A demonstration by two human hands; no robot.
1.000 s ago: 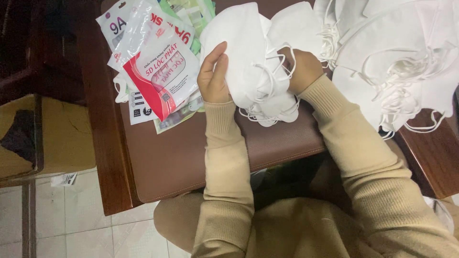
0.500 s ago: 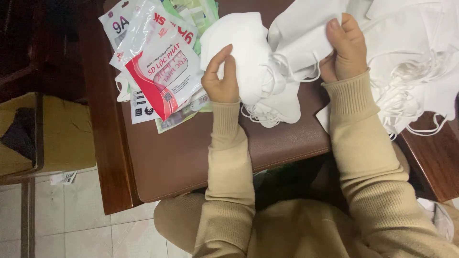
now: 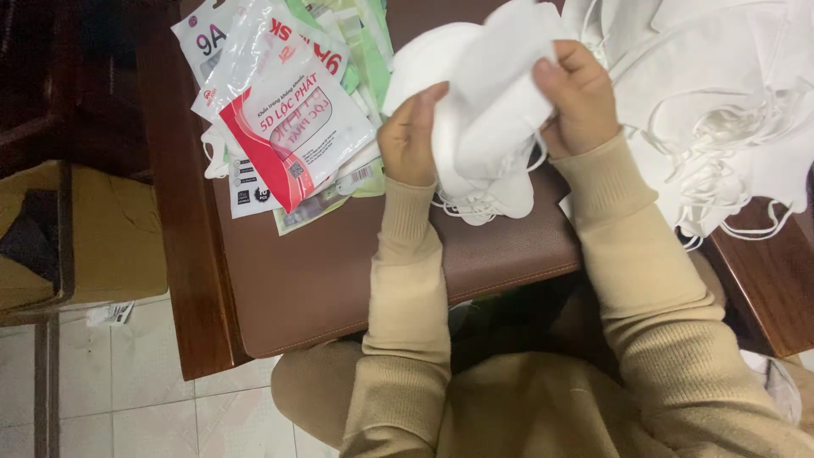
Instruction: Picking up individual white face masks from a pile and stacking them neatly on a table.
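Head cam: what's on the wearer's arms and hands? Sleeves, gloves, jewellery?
Both arms wear long beige knit sleeves with ribbed cuffs that end at the wrists. The left hand and right hand are bare: no gloves, and no rings, watch or bracelets show. The sleeves are plain, with no print or markings.

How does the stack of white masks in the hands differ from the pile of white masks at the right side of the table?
The stack of masks is gripped between the left hand and right hand, while the pile of masks lies untouched on the table. The stack is compact and aligned; the pile is loose and spread wide, its ear loops tangled. The pile is also larger. Both are white with thin loops.
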